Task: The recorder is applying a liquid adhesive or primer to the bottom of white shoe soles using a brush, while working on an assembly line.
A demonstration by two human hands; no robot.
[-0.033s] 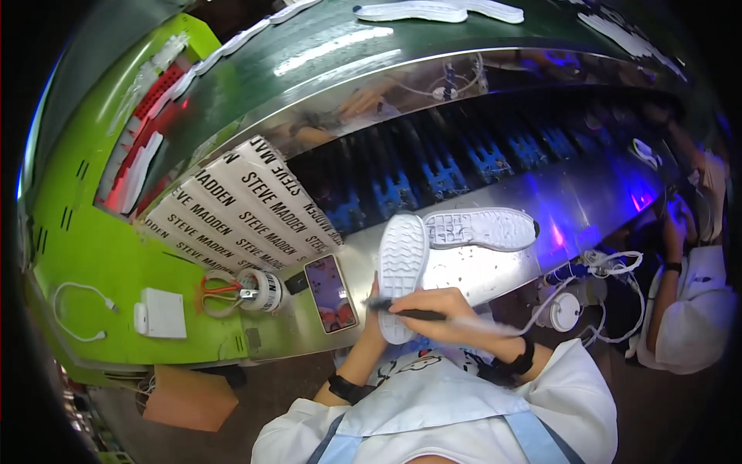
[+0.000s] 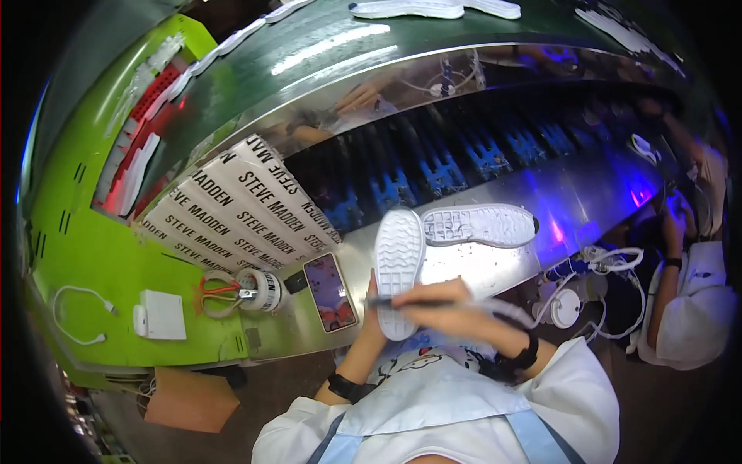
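A white shoe sole stands tilted in front of me, its tread facing up. My left hand is closed on its left edge near the lower end; most of its fingers are hidden behind the sole. Across the lower part of the tread lies a dark pen-shaped tool with a pale cord or hose trailing right. My right hand grips this tool and is smeared by motion. A second white sole lies on the metal bench, tread up, just right of the first one's top.
Left of the soles are a phone, a tape roll, orange-handled scissors and a printed box. Dark slots with blue brushes run behind. More soles rest on the green belt. Another person sits at right.
My right hand and the tool have shifted slightly and look more blurred. The whole view has moved by a few pixels. My left hand keeps its hold on the sole.
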